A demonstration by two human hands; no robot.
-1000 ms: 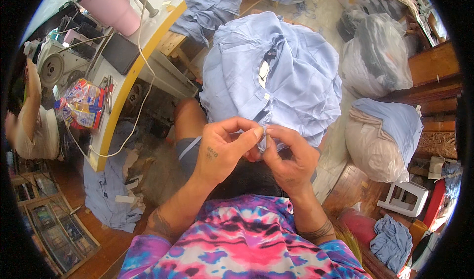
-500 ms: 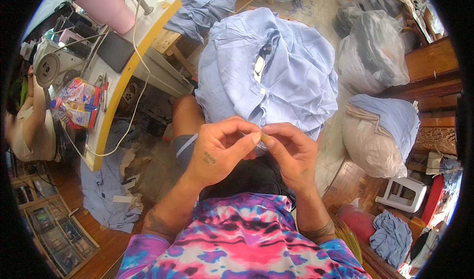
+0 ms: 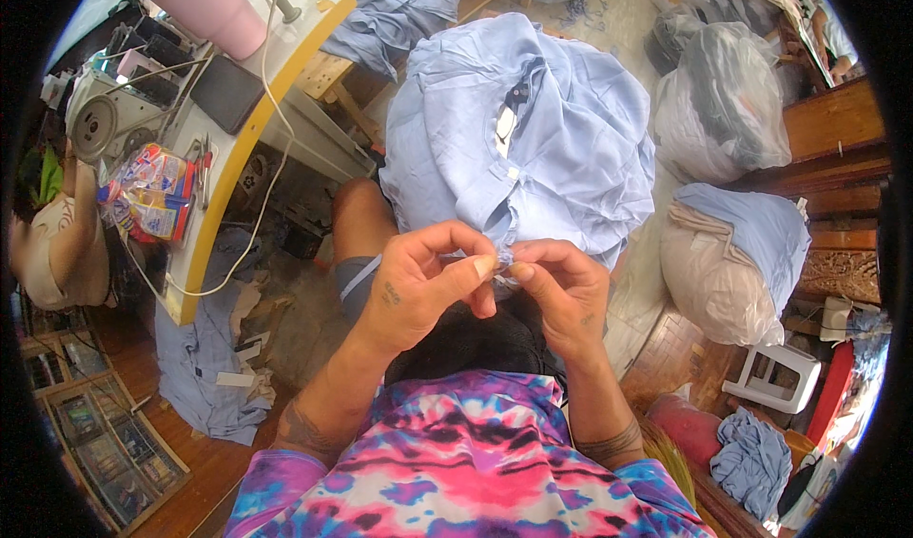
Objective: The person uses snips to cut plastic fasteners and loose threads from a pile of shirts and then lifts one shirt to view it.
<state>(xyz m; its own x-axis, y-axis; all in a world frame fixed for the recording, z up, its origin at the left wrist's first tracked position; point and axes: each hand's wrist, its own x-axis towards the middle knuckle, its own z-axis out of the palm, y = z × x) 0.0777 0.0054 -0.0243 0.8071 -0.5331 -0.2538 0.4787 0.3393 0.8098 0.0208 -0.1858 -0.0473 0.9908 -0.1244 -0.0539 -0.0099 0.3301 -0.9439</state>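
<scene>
A light blue garment [image 3: 580, 119] lies bunched in a large heap in front of me, with an opening down its middle showing a white label and dark trim. At its near edge, my left hand [image 3: 428, 276] pinches a small gathered bit of the cloth between thumb and forefinger. Close beside it, my right hand [image 3: 563, 286] pinches the same edge, thumb on top. A short piece of blue fabric shows between the two sets of fingertips. Anything smaller inside the pinches is hidden.
To the left stands a yellow-edged sewing table [image 3: 276, 91] bearing a pink tumbler [image 3: 214, 10], a phone [image 3: 226, 94] and a colourful packet [image 3: 152, 195]. A white cable hangs off it. Another person's arm [image 3: 81, 238] is behind. Stuffed plastic bags [image 3: 718, 105] and a white stool [image 3: 775, 378] stand right.
My fingertips, which met before, are now slightly apart with gathered blue fabric showing between them. The left hand's lower fingers have come into sight below.
</scene>
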